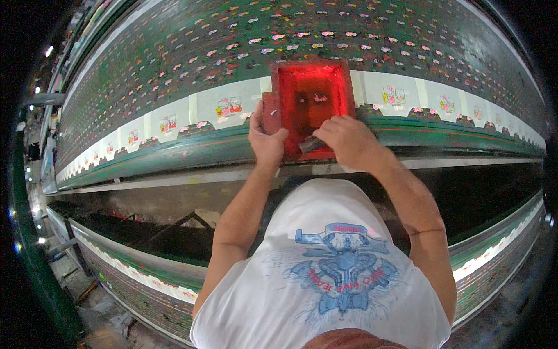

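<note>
A red rectangular screen frame rests on a row of pale printed pieces along the near edge of a long green table; its inside is coated in red ink around dark, small patterned areas. My left hand is closed on the frame's reddish side block at the left. My right hand grips a dark squeegee over the lower part of the frame's inside, tilted down toward the left.
The green table curves across the view, speckled with many small coloured marks. Below its near edge is a dark gap. A similar long table runs behind me, at both sides of my body. A green post stands at the far left.
</note>
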Demonstrator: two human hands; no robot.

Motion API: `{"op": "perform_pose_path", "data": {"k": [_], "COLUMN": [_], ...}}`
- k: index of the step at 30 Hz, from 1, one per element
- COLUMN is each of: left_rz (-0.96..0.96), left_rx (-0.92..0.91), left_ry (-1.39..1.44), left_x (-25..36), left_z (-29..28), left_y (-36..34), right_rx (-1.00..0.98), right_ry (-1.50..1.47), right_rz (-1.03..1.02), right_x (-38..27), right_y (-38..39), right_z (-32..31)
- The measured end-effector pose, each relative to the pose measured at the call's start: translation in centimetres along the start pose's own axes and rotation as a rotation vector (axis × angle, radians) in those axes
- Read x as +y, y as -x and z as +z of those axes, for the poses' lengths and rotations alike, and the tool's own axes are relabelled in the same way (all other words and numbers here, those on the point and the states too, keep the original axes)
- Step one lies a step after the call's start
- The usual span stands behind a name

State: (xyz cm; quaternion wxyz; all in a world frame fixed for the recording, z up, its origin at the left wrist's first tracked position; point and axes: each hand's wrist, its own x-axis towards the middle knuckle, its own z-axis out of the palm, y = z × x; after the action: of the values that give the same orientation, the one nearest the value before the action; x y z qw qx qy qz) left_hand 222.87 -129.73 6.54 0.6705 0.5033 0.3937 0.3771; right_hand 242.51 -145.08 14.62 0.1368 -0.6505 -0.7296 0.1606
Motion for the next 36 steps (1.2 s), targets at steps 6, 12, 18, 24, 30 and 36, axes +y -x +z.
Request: {"op": "perform_pose_path", "data": {"k": [6, 12, 18, 24, 30, 36], "left_rz": [0.039, 0.033, 0.103, 0.136, 0.202, 0.064], "left_rx": [0.009, -0.027, -0.061, -0.063, -0.081, -0.073], "left_ry": [-0.063, -0.009, -0.078, -0.04, 0.084, 0.187], "left_x": [-0.3, -0.4, -1.1, -1.5, -2.4, -2.1], "left_z": [0.0, -0.1, -0.6, -0.8, -1.0, -1.1], "left_y": [-0.2, -0.2, -0.4, -0.6, -1.1, -0.7], "right_rx": [-0.013, 0.264, 0.254, 0.279, 0.273, 0.198], "right_ry": [-0.033, 0.078, 0.158, 0.187, 0.139, 0.08], "right_rz": [0.117, 0.148, 0.206, 0.158, 0.169, 0.183], "right_x": [4.3, 7.5, 3.9, -1.1, -4.5, -5.3], "right_y": [-5.8, -8.3, -5.6, -1.8, 0.8, 1.9], "right_z": [-2.9, -1.0, 1.6, 3.2, 3.9, 3.7]}}
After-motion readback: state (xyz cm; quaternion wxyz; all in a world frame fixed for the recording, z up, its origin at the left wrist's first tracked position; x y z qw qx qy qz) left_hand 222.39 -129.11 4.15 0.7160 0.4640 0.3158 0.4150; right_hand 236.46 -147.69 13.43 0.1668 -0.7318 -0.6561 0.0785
